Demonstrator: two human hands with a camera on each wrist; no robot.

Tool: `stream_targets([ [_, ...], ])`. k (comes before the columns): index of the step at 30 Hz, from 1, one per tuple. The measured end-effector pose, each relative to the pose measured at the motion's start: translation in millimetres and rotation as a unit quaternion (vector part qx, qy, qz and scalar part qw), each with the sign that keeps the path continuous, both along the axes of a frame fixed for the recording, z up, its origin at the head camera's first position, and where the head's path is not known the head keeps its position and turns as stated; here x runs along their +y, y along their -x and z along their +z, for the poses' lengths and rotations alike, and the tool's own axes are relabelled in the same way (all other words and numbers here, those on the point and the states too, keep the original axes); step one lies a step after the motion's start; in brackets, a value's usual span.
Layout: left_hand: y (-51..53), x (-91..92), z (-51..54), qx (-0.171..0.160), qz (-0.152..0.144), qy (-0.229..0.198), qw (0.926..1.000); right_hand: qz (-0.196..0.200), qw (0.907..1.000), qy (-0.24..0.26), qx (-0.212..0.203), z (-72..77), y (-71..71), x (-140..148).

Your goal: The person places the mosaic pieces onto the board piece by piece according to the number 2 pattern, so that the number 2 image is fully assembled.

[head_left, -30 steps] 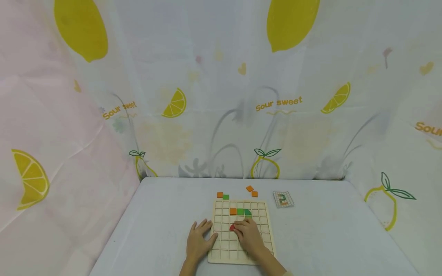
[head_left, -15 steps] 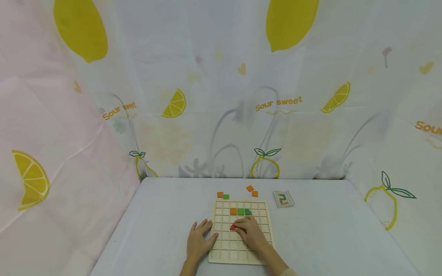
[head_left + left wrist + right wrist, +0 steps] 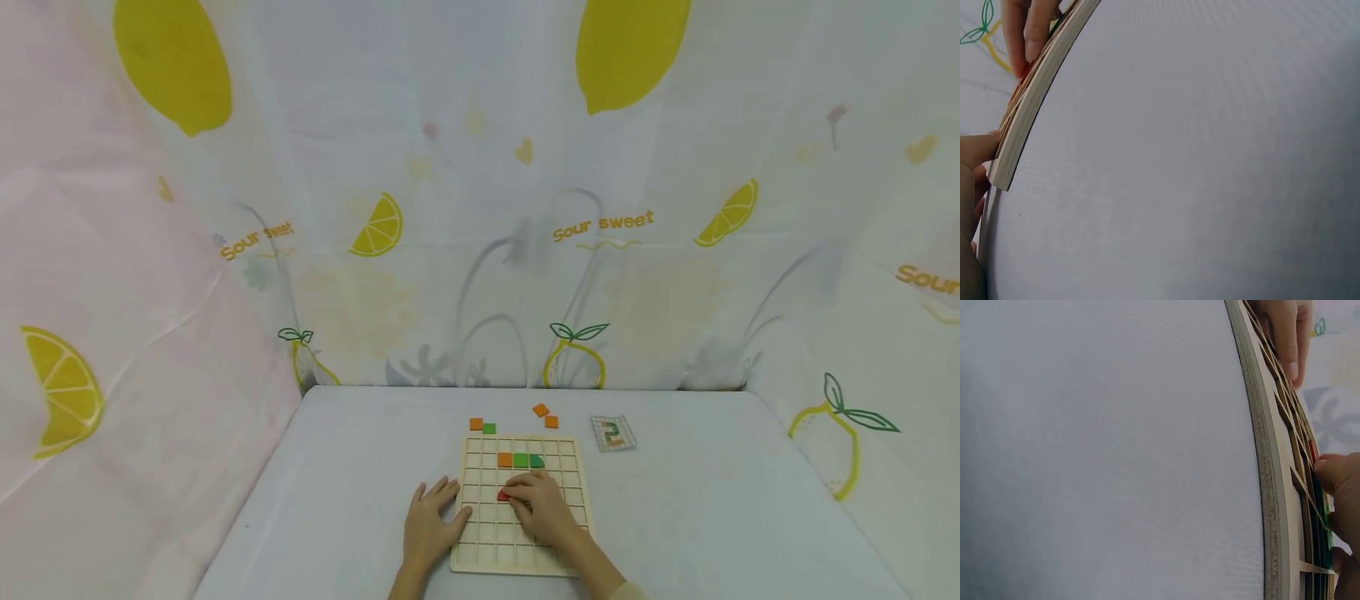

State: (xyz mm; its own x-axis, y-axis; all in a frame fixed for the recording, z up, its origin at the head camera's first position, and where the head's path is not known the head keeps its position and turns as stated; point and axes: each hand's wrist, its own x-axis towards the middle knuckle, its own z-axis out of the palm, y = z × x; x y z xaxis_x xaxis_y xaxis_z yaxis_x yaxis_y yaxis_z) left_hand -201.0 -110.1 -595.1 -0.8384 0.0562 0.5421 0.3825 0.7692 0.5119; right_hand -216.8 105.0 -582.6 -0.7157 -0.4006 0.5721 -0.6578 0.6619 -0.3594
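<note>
On a wooden grid board (image 3: 486, 554), the right hand (image 3: 547, 515) holds its thumb and fingertips at a small red piece (image 3: 502, 495) near the middle. Along an upper row lie an orange square (image 3: 505, 460), a green square (image 3: 521, 460) and a dark green piece with a rounded corner (image 3: 536, 461). The left hand (image 3: 429, 527) rests spread at the board's left edge, its thumb on the rim. From the right wrist view, the right hand (image 3: 1344, 494) touches the red piece (image 3: 1313, 452); its palm side is hidden.
Behind the board lie an orange tile (image 3: 476, 424) touching a green tile (image 3: 489, 429), and two more orange tiles (image 3: 541, 410) farther right. A patterned card (image 3: 613, 433) lies to the right of them on the white table (image 3: 697, 500). Printed cloth (image 3: 465, 292) hangs behind.
The right hand has shifted slightly to the right at the wrist, its fingertips staying by the red piece. Left hand and board look unmoved.
</note>
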Motion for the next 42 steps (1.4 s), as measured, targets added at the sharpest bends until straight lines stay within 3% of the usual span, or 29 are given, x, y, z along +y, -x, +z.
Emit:
stream_targets([
  [3,-0.4,-1.4,0.5,0.000,0.000,0.001,1.0000,-0.007,0.9988,-0.014,0.047,-0.5,0.1,-5.6],
  [6,-0.2,-2.2,-0.1,0.001,0.002,0.005,1.0000,-0.017,0.9976,-0.010,0.066,-0.4,0.4,-11.3],
  [12,0.6,-3.5,-0.4,-0.007,0.001,0.009,0.9999,-0.041,0.9985,0.018,0.032,-2.3,2.6,-18.6],
  [19,1.6,-4.7,0.2,-0.011,0.003,0.005,0.9999,-0.064,0.9965,0.044,0.031,-3.1,6.8,-26.2],
  [26,1.7,-1.8,1.4,-0.015,0.000,0.009,0.9998,-0.074,0.9948,0.070,0.003,1.0,3.7,-26.3],
  [33,1.2,0.0,2.7,-0.031,-0.005,0.004,0.9995,-0.032,0.9968,0.072,-0.008,0.9,3.8,-19.3],
  [38,1.5,-0.9,-0.4,-0.028,-0.004,0.004,0.9996,0.026,0.9951,0.068,-0.066,6.1,9.7,-11.5],
  [42,0.2,-1.0,-2.0,-0.028,0.001,0.005,0.9996,0.025,0.9937,0.070,-0.083,7.8,11.8,-10.3],
])
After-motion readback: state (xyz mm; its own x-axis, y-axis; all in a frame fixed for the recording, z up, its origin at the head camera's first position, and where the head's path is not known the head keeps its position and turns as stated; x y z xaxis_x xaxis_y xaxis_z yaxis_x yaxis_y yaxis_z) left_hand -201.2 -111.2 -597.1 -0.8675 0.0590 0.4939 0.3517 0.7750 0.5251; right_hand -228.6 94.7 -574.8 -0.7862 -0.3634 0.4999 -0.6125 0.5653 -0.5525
